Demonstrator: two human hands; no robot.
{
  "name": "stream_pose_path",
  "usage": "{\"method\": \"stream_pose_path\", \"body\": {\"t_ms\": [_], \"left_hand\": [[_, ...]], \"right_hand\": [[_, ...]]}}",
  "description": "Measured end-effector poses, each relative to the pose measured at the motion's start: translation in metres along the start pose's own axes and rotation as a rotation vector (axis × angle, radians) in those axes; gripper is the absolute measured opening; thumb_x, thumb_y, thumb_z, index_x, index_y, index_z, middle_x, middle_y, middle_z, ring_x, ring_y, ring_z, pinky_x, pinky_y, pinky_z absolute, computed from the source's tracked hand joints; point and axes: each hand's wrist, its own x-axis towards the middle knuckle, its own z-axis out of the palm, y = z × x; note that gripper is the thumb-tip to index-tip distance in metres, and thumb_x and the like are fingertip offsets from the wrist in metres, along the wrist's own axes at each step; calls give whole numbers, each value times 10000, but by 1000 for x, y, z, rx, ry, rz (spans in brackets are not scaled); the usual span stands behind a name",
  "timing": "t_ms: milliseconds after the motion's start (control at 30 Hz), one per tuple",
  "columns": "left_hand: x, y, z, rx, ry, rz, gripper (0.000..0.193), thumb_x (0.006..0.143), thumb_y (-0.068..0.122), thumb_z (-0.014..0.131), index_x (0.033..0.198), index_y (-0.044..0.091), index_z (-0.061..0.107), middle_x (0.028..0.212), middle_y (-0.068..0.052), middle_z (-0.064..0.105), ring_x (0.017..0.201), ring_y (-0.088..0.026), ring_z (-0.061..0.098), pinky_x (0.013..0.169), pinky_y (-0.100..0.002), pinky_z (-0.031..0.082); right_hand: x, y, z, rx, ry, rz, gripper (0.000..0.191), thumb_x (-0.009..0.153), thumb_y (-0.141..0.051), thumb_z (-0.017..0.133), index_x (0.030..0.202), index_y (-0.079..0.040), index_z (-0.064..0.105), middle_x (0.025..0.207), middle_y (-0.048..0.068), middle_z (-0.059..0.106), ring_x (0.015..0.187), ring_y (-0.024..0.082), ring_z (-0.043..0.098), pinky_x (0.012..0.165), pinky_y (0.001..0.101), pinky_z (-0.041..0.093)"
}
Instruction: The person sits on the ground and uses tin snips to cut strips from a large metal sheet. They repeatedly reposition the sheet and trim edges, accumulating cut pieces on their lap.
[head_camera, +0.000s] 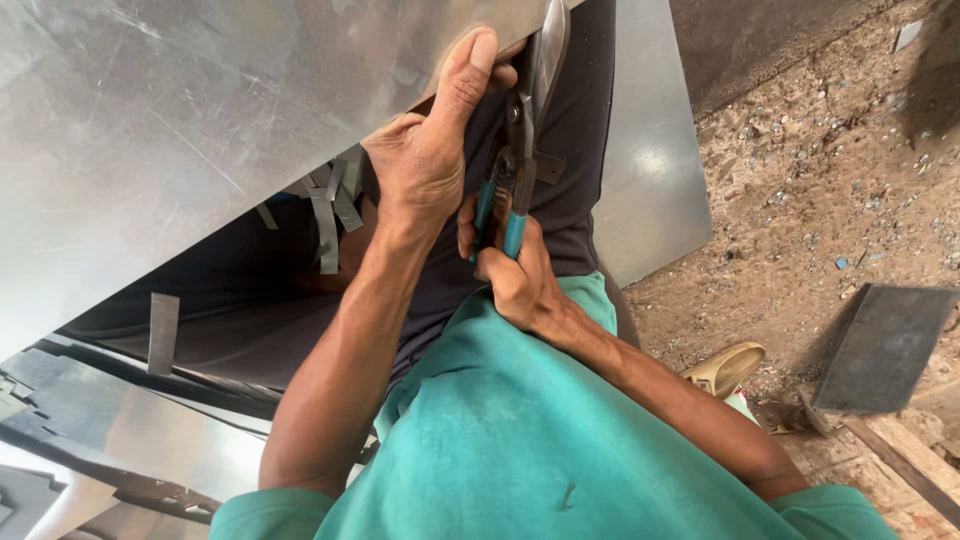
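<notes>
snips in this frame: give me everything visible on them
The snips are metal shears with dull grey blades and teal grips. They point up and away from the person, blades at the edge of the large shiny metal sheet, seemingly biting into it. The pivot area is dark and worn. The right hand wraps the grips from below; the left hand rests beside the blades, thumb pressed up on the sheet edge. How far the blades are closed cannot be told.

One head-worn camera looks steeply down — close over chest, arms and ground.
</notes>
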Motion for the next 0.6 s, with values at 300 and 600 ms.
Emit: {"method": "stream_pose_path", "body": {"t_ms": [300, 600], "left_hand": [[-4, 9, 5, -56, 20, -174, 291, 968, 195, 775, 1174, -10, 757, 987, -74, 791, 965, -114, 733, 1039, -294, 560], [-118, 42, -138, -349, 209, 96, 129, 932, 69, 795, 981, -37, 741, 904, -83, 748, 824, -175, 732, 746, -322, 613]], "right_hand": [[-7, 12, -5, 34, -8, 78, 354, 698, -55, 468, 1025, 17, 583, 841, 92, 600, 769, 202, 587, 656, 323, 478], [-50, -55, -107, -1227, -451, 151, 710, 673, -177, 517, 1359, 3, 528, 1143, 166, 712, 851, 303, 654, 794, 422, 555]]}}
